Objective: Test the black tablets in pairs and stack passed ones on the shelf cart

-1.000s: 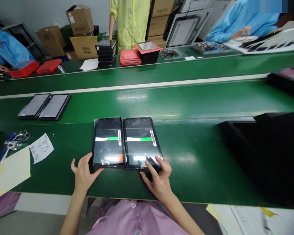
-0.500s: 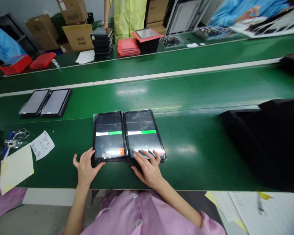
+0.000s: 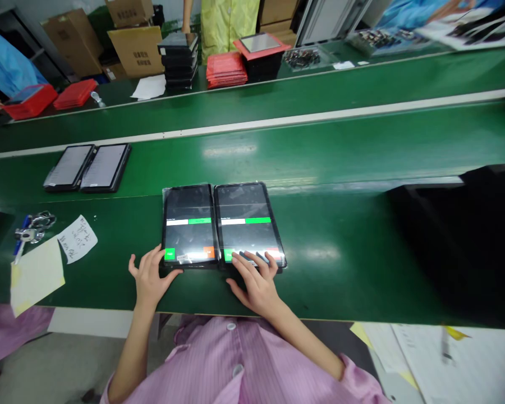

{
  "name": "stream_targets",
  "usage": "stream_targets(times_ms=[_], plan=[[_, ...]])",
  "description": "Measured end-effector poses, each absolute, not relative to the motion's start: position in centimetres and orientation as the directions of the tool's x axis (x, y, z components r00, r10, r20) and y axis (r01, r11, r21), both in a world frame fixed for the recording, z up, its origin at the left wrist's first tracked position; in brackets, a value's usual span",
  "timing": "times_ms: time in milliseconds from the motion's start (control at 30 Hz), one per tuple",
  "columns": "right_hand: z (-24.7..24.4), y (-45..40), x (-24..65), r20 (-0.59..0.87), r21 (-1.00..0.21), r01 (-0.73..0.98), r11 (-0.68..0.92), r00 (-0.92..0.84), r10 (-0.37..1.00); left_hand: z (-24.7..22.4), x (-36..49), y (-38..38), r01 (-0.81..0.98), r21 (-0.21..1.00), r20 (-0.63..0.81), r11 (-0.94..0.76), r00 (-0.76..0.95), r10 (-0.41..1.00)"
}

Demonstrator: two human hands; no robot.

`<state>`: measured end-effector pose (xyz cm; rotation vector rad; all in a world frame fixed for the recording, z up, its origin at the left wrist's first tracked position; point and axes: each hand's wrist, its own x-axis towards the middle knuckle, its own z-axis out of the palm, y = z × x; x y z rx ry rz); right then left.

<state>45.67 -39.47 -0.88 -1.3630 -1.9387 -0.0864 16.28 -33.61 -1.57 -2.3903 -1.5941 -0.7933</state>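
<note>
Two black tablets lie side by side before me, the left tablet (image 3: 189,238) and the right tablet (image 3: 246,207). Both screens are lit dark, with a white and green bar across the middle and coloured buttons near the bottom. My left hand (image 3: 151,278) rests at the left tablet's lower left corner, thumb along the bottom edge, fingers spread by its side. Over the lower part of the right tablet's screen is my right hand (image 3: 256,286), fingers apart and holding nothing. Its fingers cover part of the bottom row; fingertip contact is hard to tell.
Two tablets with pale screens (image 3: 105,165) lie farther back left. Keys (image 3: 33,233), a handwritten note (image 3: 79,240) and yellowish paper (image 3: 37,275) are at left. A large black object (image 3: 458,241) stands right. Red trays (image 3: 226,70) and stacked black items (image 3: 178,62) line the far bench; people stand there.
Green buttons now show at the lower left of both front screens. The view has shifted slightly, so the scene sits a bit higher. Both hands keep nearly the same place by the tablets.
</note>
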Motion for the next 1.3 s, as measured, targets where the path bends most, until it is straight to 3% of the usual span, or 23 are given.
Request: stream_targets(times_ms=[133, 267, 400, 500, 700, 1300], plan=[[-0.2, -40.2, 46.0, 0.554, -0.339, 0.851, 0.4, -0.163, 0.817, -1.0, 16.1, -34.3, 0.906, 0.141, 0.46, -0.398, 0.296, 0.837], [1.5, -38.8, 49.8, 0.621, -0.414, 0.868, 0.274, 0.049, 0.782, 2.3, 16.7, -32.2, 0.89, 0.27, 0.37, -0.367, 0.256, 0.893], [1.3, -31.6, 55.3, 0.443, -0.702, 0.702, 0.121, 0.299, 0.845, 6.5, 21.5, -24.5, 0.873, 0.228, 0.245, -0.431, 0.377, 0.893], [-0.7, -25.6, 57.7, 0.151, -0.94, 0.34, 0.006, 0.402, 0.903, 7.4, 27.3, -18.0, 0.868, 0.176, 0.15, -0.464, 0.442, 0.884], [-3.6, -22.9, 57.8, 0.142, -0.963, 0.27, 0.013, 0.465, 0.874, 6.0, 32.5, -11.9, 0.881, 0.226, -0.153, -0.415, 0.453, 0.878], [-4.0, -22.9, 57.9, 0.115, -0.98, 0.197, 0.021, 0.48, 0.87, 6.1, 30.7, -11.9, 0.892, 0.157, -0.202, -0.424, 0.45, 0.87]])
